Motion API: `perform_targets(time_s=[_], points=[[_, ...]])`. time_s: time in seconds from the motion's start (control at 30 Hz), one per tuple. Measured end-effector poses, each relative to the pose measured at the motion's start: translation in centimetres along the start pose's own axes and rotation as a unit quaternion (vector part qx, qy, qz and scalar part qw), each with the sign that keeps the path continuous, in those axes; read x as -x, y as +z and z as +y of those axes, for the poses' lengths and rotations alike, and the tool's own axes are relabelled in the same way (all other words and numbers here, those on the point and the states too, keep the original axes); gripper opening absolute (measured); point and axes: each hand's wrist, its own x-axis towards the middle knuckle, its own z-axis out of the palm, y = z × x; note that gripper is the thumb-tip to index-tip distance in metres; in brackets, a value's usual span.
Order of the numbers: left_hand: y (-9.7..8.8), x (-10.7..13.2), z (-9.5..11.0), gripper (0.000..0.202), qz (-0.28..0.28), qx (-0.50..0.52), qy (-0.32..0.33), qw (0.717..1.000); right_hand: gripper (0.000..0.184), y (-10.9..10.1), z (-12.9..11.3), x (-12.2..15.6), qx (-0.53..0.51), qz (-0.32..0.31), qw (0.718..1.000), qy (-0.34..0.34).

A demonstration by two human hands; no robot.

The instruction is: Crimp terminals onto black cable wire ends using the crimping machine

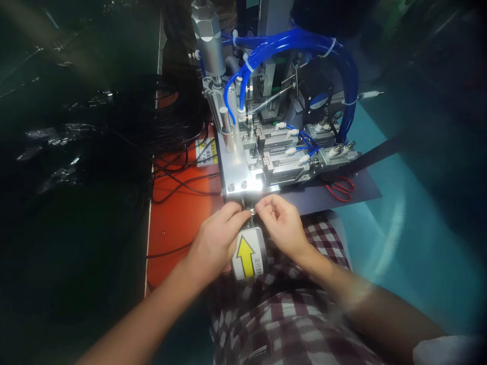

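Note:
Just below the front edge of a metal machine (pixel 238 175), my two hands come close together. A small shiny metal piece (pixel 253 211) shows between the fingertips; its kind is too small to make out. My left hand (pixel 218 233) is closed, thumb and forefinger pinched at the left of this piece. From the other side my right hand (pixel 283 223) pinches at it too, its fingers curled in. Directly beneath the hands is a white plate with a yellow arrow (pixel 247 253). What lies inside each pinch is mostly hidden by the fingers.
Blue air hoses (pixel 304 40) arch over the machine. Black cables (pixel 178 182) run across the orange surface (pixel 171 223) at left. Red-handled scissors or pliers (pixel 340 188) lie on the dark plate at right. A checkered apron (pixel 289 314) covers my lap.

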Motion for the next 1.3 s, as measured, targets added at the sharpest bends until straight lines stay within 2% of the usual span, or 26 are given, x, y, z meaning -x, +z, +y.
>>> perform_targets(time_s=[0.13,0.2,0.27,0.4,0.47,0.63,0.83,1.03,1.2,1.3], points=[[-0.2,0.0,0.2,0.027,-0.019,-0.007,-0.010,1.000,0.021,-0.3,0.3,-0.5,-0.138,-0.082,0.973,0.163],[-0.3,0.0,0.3,0.028,-0.036,-0.016,-0.018,0.999,0.027,-0.7,0.6,-0.5,-0.157,-0.122,0.960,0.199],[-0.5,0.1,0.3,0.029,-0.047,-0.019,-0.023,0.998,0.031,-1.1,0.9,-0.4,-0.156,-0.128,0.961,0.191],[-0.5,0.2,0.2,0.028,-0.032,-0.021,-0.025,0.999,0.037,-1.0,1.6,-0.2,-0.105,-0.106,0.984,0.094],[-0.5,0.2,0.2,0.028,-0.027,-0.050,-0.021,0.998,0.036,-0.5,1.8,-0.3,-0.081,-0.105,0.990,0.047],[-0.6,0.2,0.2,0.032,-0.017,-0.118,-0.005,0.993,0.030,0.5,1.9,-0.4,-0.115,-0.086,0.990,-0.006],[-0.3,0.3,-0.5,0.028,-0.005,-0.058,0.011,0.998,0.025,0.0,2.1,-0.6,0.007,-0.062,0.994,-0.094],[-0.2,0.2,-0.6,0.028,0.000,-0.043,0.014,0.999,0.025,0.0,2.0,-0.6,-0.010,-0.062,0.995,-0.078],[-0.6,0.3,-0.1,0.028,-0.016,-0.121,-0.014,0.992,0.030,0.7,1.8,-0.3,-0.149,-0.052,0.987,0.032],[-0.9,0.3,-0.3,0.031,-0.040,-0.104,-0.027,0.993,0.033,0.8,1.6,-0.3,-0.192,-0.077,0.976,0.066]])
